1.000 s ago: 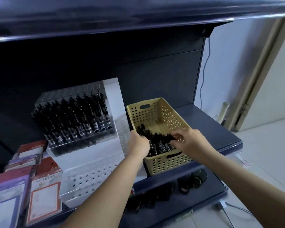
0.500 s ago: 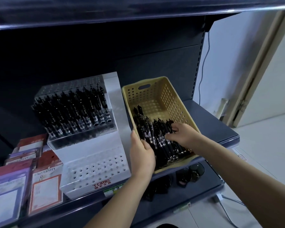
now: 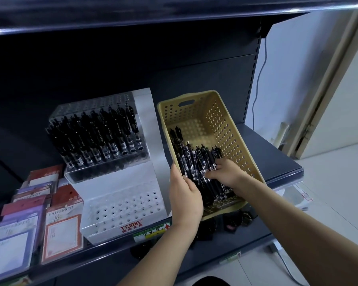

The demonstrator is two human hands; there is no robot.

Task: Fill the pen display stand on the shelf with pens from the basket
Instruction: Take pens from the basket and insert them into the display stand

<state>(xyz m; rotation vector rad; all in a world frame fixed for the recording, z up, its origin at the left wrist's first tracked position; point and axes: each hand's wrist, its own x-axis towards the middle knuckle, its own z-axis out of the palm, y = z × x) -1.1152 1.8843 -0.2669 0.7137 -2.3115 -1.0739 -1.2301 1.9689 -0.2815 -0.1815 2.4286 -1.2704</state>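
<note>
— Where are the pens (image 3: 194,168) now?

— They are heaped in the near half of the yellow basket (image 3: 232,129). The right hand (image 3: 225,172) has its fingers curled round a bunch of them.

— And the other hand?

— The left hand (image 3: 185,195) grips the basket's left rim, with its fingers hooked over the edge. The basket's near end juts past the front edge of the shelf (image 3: 267,153).

— Is there room to move?

— Beyond the right fingertips the far half of the basket is bare. To their right the shelf lies open up to its corner.

— What is nearby?

— Just left of the left fingers stands the white pen display stand (image 3: 120,203), almost touching the basket. Its upper tier is full of black pens (image 3: 97,137). The lower tier shows rows of open holes. Further left are packs of certificate covers (image 3: 60,230). An upper shelf (image 3: 153,9) hangs over everything.
</note>
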